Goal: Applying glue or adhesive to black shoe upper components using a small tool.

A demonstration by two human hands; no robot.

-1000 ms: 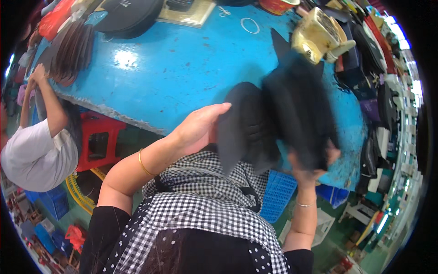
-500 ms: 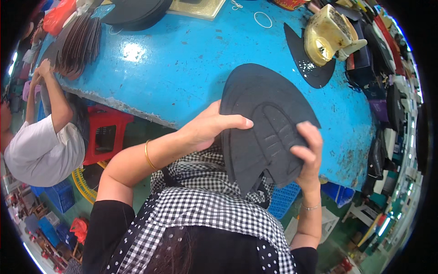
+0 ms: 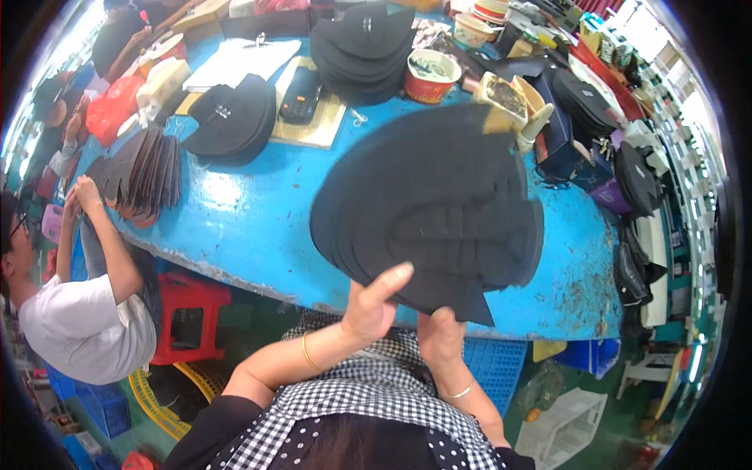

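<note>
Above the near side of the table I hold a stack of black, round-ended flat pieces (image 3: 439, 211), likely cut sheet material, fanned so that several edges show. A raised oval outline with cross ridges marks the top piece. My left hand (image 3: 370, 307) is closed on the near left edge, thumb on top and fingers hidden beneath. My right hand (image 3: 442, 337) grips the near edge close by, its fingers mostly hidden under the stack. The far edge is blurred by motion and overlaps a cream container (image 3: 501, 98).
On the blue table (image 3: 235, 258) lie fanned brown-black pieces (image 3: 145, 172), more black stacks (image 3: 231, 121), a dark handheld device (image 3: 301, 95) and a red-rimmed bowl (image 3: 431, 77). A person in a light shirt (image 3: 94, 329) sits at left near a red stool (image 3: 192, 317).
The stack has turned and is now fanned wider. My right hand has moved from its right side to the near edge, beside my left hand. The view has tilted up, showing more of the table.
</note>
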